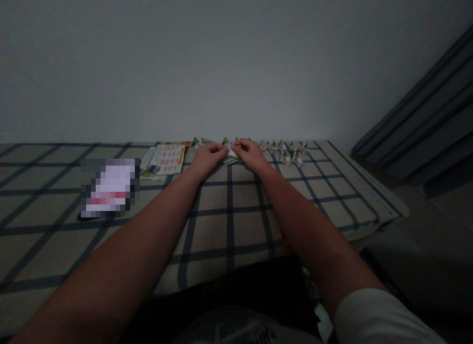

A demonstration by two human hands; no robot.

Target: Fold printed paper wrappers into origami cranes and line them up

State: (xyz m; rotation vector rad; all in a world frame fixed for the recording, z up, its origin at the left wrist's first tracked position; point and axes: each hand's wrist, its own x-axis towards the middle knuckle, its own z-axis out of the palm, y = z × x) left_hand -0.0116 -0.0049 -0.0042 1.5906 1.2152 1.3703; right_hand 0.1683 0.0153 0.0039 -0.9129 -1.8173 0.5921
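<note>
My left hand and my right hand meet at the far side of the table, thumbs and fingers pinched. Between them is a small, partly folded piece of paper, white with green print; the fingers cover much of it. Several small folded paper pieces, pointed and printed, stand by the wall to the right of my right hand. More folded paper shows behind my left hand, partly hidden. Left of that hand lies a stack of printed paper sheets.
A checked cloth covers the table, which meets a plain wall. A lit phone, its screen blurred out, lies at the left. Dark curtain folds hang beyond the table's right edge.
</note>
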